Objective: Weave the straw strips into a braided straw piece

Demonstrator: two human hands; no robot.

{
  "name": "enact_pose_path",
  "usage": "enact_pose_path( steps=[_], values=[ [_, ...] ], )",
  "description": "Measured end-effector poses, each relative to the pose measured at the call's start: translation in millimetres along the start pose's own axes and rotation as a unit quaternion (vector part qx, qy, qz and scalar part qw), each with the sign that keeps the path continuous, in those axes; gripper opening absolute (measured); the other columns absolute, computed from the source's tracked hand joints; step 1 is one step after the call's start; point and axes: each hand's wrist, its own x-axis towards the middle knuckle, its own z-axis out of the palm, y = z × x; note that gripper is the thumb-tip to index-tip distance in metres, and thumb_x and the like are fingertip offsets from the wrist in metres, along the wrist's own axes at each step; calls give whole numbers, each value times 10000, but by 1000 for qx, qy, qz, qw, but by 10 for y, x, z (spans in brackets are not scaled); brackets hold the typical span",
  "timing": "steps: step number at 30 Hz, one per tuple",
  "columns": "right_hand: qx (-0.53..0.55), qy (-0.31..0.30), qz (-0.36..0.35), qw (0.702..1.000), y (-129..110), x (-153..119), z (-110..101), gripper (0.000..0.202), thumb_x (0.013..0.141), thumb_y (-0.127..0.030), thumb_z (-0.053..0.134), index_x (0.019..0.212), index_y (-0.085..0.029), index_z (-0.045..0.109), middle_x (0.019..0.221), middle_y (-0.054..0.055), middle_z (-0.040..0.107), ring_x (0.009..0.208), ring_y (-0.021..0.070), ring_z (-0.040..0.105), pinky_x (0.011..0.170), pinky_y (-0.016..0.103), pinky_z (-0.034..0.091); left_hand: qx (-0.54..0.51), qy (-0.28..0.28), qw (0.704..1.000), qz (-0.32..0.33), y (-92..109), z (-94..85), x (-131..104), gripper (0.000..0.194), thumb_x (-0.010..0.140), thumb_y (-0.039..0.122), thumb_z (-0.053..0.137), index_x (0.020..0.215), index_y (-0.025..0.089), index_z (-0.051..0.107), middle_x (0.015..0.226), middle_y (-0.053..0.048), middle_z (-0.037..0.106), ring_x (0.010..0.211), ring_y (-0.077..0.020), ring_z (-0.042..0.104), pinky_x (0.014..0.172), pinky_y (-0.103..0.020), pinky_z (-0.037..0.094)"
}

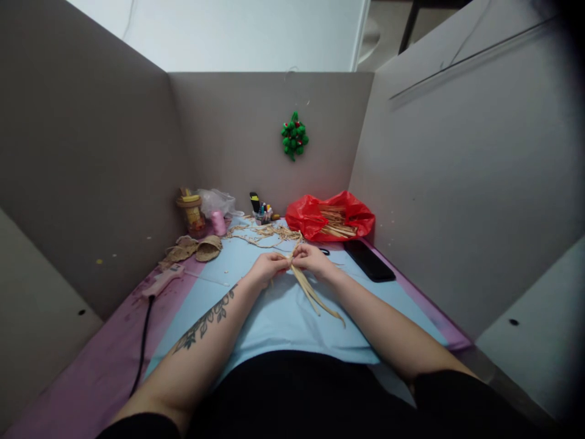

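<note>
Between my two hands is a bundle of dry, straw-coloured fibre strips, pinched near its upper end. Its loose ends hang down toward me over the blue cloth. My left hand grips the strips from the left, thumb and fingers pressed together. From the right, my right hand pinches the same bundle, its fingertips almost meeting the left ones. Just beyond the hands lies a loose heap of fibre strands. Part of a dark scissors handle shows beside my right hand.
At the back right a red plastic bag holds more strips, with a black phone in front. To the left are a pink glue gun, woven pieces, pink thread and a jar. Grey partitions surround the table.
</note>
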Motion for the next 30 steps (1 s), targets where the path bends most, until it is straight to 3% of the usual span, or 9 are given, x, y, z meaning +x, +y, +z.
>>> enact_pose_path(
  steps=[5, 16, 30],
  values=[
    [56, 5, 12, 998, -17, 0, 22, 183, 480, -122, 633, 618, -169, 522, 482, -53, 539, 443, 78, 455, 451, 198, 317, -29, -31, 999, 12, 38, 3, -1, 248, 548, 315, 726, 580, 97, 613, 500, 7, 523, 479, -64, 430, 495, -207, 300],
    [232, -14, 100, 967, -39, -38, 50, 324, 407, -129, 743, 650, -181, 534, 545, -38, 595, 490, 110, 529, 514, 234, 396, -153, -33, 987, -40, 50, 2, 21, 228, 488, 216, 784, 601, 95, 628, 599, -19, 580, 601, -73, 514, 649, -213, 427],
    [129, -12, 41, 991, -83, -64, 25, 300, 468, -178, 713, 686, -188, 508, 485, -74, 506, 436, 77, 436, 444, 201, 290, -110, -26, 994, 10, -2, -82, 86, 295, 541, 303, 779, 732, 108, 669, 728, -42, 631, 669, -91, 546, 711, -233, 424]
  ],
)
